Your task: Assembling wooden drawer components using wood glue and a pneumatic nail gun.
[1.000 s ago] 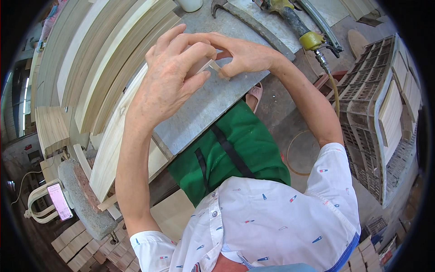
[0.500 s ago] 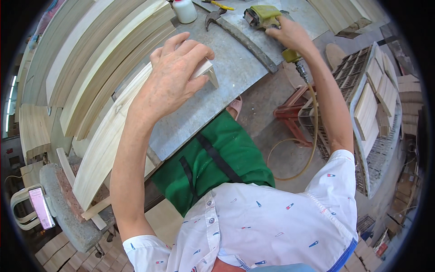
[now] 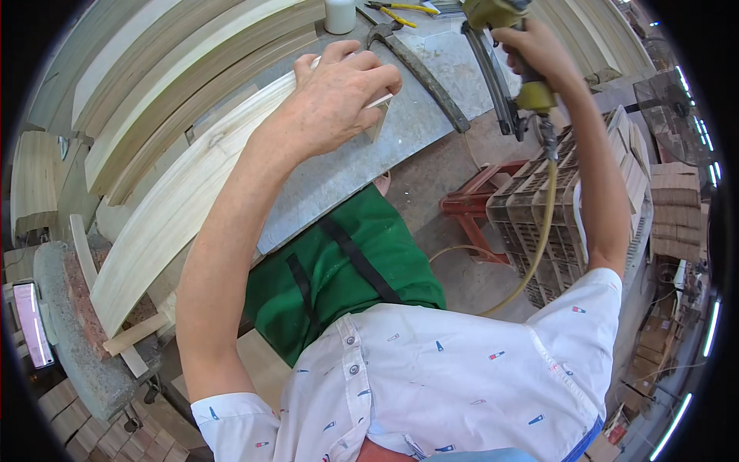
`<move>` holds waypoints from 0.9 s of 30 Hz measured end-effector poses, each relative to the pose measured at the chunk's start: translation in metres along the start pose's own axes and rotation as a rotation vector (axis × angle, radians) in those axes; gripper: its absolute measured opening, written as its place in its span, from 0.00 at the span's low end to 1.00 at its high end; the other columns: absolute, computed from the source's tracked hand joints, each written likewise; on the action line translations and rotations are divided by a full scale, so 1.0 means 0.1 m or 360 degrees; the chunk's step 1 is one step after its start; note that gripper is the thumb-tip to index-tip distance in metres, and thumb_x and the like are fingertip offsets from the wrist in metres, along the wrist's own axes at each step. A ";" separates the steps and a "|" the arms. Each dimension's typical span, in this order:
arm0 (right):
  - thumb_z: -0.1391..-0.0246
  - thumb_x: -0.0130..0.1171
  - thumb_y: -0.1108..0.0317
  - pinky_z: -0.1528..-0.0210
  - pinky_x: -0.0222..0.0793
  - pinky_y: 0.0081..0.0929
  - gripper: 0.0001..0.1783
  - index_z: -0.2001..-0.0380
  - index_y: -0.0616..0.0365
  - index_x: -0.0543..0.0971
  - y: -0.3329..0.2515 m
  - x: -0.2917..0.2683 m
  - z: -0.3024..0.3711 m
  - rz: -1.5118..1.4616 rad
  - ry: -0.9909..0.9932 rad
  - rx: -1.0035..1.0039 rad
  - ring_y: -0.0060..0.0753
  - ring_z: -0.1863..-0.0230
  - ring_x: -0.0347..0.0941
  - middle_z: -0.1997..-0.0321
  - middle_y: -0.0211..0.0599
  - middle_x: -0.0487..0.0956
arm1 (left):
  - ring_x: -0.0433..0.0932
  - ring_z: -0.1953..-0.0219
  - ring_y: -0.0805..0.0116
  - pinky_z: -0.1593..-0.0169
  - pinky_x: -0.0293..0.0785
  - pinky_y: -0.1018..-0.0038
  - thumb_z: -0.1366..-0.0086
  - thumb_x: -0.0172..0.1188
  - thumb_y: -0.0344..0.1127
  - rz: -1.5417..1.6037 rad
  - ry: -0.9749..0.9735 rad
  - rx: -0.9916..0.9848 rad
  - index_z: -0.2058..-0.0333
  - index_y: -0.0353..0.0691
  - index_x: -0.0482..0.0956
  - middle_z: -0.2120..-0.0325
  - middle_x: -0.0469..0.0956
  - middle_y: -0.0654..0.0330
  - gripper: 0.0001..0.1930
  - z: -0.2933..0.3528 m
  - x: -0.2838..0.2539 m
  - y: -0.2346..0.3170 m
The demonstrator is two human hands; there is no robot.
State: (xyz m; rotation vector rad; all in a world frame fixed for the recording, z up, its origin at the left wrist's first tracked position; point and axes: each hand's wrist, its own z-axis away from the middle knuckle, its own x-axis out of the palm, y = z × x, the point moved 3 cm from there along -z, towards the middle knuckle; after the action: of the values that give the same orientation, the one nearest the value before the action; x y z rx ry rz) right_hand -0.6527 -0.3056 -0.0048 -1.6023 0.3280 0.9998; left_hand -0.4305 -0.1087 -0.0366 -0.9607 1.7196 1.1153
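My left hand (image 3: 339, 100) lies over the far end of a long, pale, curved wooden board (image 3: 188, 177), its fingers bent over the edge. A short wooden piece shows at that end, beneath the fingers. Raised above the bench's right end, my right hand (image 3: 535, 54) grips the handle of a yellow-green and black pneumatic nail gun (image 3: 487, 73). From the bottom of its handle a yellowish air hose (image 3: 548, 200) hangs down. The nail gun is upright and apart from the board.
On the metal-topped bench (image 3: 315, 204) lie a claw hammer (image 3: 423, 73), yellow-handled pliers (image 3: 400, 11) and a white bottle (image 3: 339, 17). Curved boards (image 3: 192, 85) are stacked at left. A red stool (image 3: 477, 208) and a plastic crate (image 3: 531, 231) stand at right.
My right hand has lifted the nail gun off the bench and turned it upright, moving it right. My left hand stays on the board's end. The whole view has shifted slightly.
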 end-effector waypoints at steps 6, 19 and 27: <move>0.51 0.59 0.64 0.81 0.68 0.18 0.17 0.65 0.68 0.73 -0.90 -0.43 0.82 -0.0027 0.0004 -0.0019 0.21 0.82 0.71 0.79 0.33 0.74 | 0.59 0.41 0.54 0.43 0.52 0.45 0.47 0.56 0.30 -0.0019 0.0051 0.0075 0.58 0.49 0.73 0.54 0.71 0.62 0.15 0.01 0.04 -0.01; 0.54 0.61 0.62 0.84 0.67 0.15 0.24 0.58 0.68 0.72 -1.25 -0.16 1.12 -0.0014 -0.0547 -0.0299 0.18 0.85 0.69 0.68 0.40 0.77 | 0.62 0.41 0.59 0.40 0.51 0.51 0.47 0.61 0.34 0.0088 0.0233 -0.0038 0.44 0.41 0.64 0.51 0.69 0.55 0.30 0.03 0.02 -0.05; 0.52 0.59 0.67 0.81 0.69 0.19 0.16 0.65 0.71 0.73 -1.57 -0.08 1.14 0.0216 -0.0759 0.0166 0.22 0.82 0.72 0.79 0.35 0.75 | 0.63 0.43 0.59 0.41 0.51 0.52 0.49 0.62 0.34 0.0089 0.0045 -0.0102 0.48 0.37 0.65 0.53 0.69 0.55 0.28 0.01 -0.01 -0.04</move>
State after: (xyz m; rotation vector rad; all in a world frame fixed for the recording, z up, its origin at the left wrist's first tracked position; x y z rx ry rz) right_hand -0.5986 -0.1579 0.1086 -1.2132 0.1580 1.4067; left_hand -0.4262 -0.1091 -0.0375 -0.9770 1.7520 1.2051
